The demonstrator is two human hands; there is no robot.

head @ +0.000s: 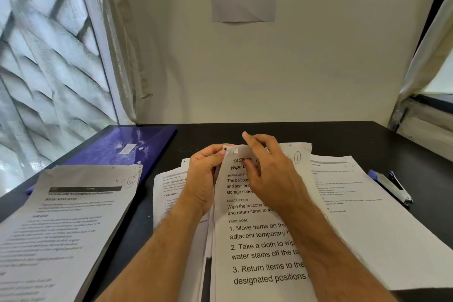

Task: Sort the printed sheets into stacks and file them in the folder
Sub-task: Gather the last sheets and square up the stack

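- Presently, a sheaf of printed sheets [257,240] is held up over the black table [343,137], its top left corner pinched between the fingers and thumb of the left hand [206,176].
- The right hand [269,169] is laid across the upper part of the sheaf with fingers loosely bent; whether anything is gripped by it cannot be told.
- A sorted stack [63,223] is found well to the left of the sheaf; loose sheets [362,203] lie just right of it and partly beneath it.
- The blue folder [122,147] lies closed, left of the sheaf and further back, its near edge covered by the sorted stack.
- A stapler [392,185] rests to the far right of the sheaf.
- Risk judged: two sheets may be lifted as one at the pinched corner, and a page misfiled.
- Risk judged: the corner, already creased, may tear if pulled sharply.
- Risk judged: the loose sheets underneath may be dragged out of order as the sheaf is moved.
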